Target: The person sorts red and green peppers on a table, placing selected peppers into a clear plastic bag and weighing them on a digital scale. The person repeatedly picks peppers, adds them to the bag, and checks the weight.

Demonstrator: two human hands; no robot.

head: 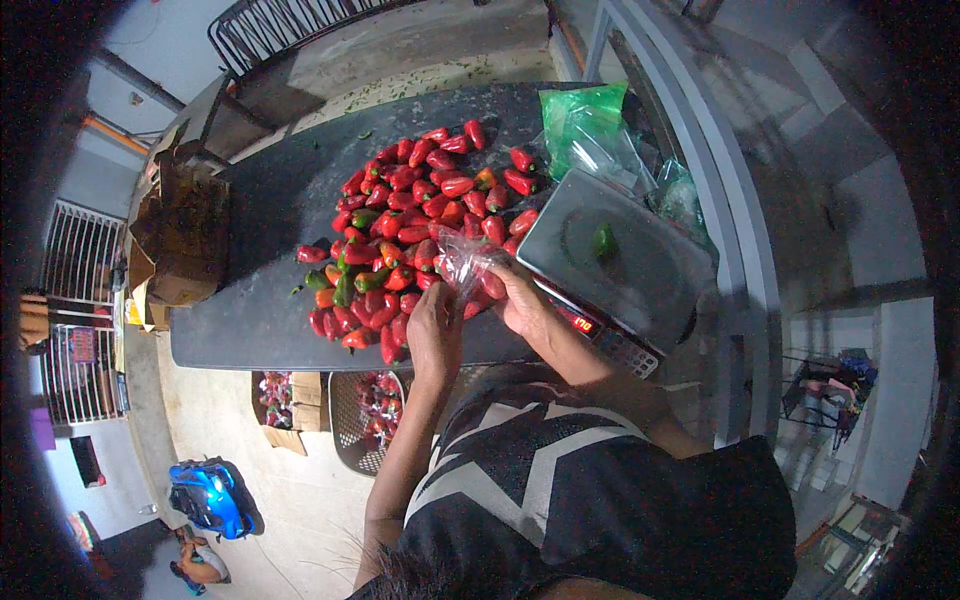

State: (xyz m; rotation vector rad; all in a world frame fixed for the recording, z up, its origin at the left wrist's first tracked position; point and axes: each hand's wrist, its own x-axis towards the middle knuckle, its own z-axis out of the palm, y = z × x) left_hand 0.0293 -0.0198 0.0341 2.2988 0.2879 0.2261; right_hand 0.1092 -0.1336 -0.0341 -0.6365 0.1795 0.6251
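Observation:
My left hand (435, 326) and my right hand (512, 291) grip a clear plastic bag (463, 256) between them, at the near side of a heap of red peppers (401, 217). Something red shows by the bag next to my right fingers; whether it is inside cannot be told. A few peppers in the heap are green or orange. Right of my right hand, a digital scale (547, 217) has a lit red display (581, 322). One green pepper (604, 241) lies on its plate.
A dark table (262, 330) bears the heap. Beyond the scale lie a green plastic packet (581, 112) and clear bags (611, 154). A cardboard box (180, 240) stands left. Below the front edge are a plastic basket (345, 435) and a carton (309, 405), both holding bagged peppers.

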